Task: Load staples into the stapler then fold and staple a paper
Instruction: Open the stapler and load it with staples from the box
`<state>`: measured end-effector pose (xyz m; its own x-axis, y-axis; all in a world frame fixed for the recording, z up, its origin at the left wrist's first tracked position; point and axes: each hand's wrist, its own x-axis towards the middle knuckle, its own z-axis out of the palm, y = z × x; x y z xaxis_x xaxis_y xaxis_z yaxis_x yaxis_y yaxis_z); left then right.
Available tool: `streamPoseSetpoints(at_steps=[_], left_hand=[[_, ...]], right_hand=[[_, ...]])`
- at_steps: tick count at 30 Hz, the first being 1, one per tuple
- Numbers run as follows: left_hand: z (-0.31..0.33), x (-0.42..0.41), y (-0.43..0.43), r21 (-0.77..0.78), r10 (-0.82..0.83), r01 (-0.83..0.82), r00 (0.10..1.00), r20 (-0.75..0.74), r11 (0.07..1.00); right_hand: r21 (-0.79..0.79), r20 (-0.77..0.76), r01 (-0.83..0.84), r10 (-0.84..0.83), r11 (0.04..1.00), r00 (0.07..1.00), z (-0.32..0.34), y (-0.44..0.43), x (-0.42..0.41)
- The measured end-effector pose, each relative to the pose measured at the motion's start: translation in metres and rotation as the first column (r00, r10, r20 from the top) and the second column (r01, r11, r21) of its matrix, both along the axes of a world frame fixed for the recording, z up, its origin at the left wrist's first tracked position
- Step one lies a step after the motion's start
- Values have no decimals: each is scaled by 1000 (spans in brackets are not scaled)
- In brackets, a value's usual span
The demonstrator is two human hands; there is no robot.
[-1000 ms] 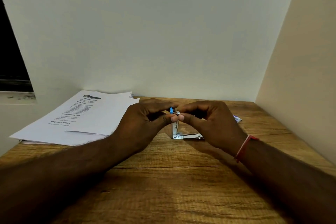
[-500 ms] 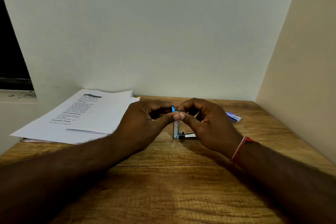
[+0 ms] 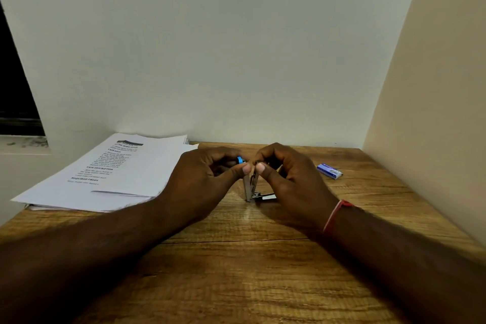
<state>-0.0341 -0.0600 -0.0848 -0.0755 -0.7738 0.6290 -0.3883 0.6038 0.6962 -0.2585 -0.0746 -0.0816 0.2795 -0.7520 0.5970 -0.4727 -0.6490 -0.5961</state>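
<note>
A small metal stapler (image 3: 248,188) with a blue top stands swung open on the wooden table (image 3: 249,271), its upper arm upright and its base lying flat towards the right. My left hand (image 3: 207,179) pinches the blue upper end of the raised arm. My right hand (image 3: 286,179) pinches the top of the thin metal part just beside it; whether staples lie between those fingers is too small to tell. A stack of printed paper (image 3: 110,173) lies at the table's left. A blue staple box (image 3: 329,171) lies to the right of my right hand.
A pale wall runs close behind the table and another closes its right side. A dark window opening (image 3: 15,92) is at the far left. The near half of the table holds only my forearms.
The stapler's upright arm and both hands have shifted slightly. My right hand has drawn left, uncovering the blue staple box. Both pinches stay at the stapler's top.
</note>
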Motion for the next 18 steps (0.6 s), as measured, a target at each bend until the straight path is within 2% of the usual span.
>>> streamPoseSetpoints(at_steps=[7, 13, 18], left_hand=[[-1, 11, -6, 88, 57, -58, 998, 18, 994], [1, 28, -11, 61, 47, -69, 950, 309, 996], [0, 31, -10, 129, -49, -10, 892, 449, 992]], right_hand=[[158, 58, -1, -8, 987, 998, -2, -12, -14], [252, 35, -57, 50, 966, 998, 8, -23, -42], [273, -6, -68, 72, 960, 997, 10, -26, -49]])
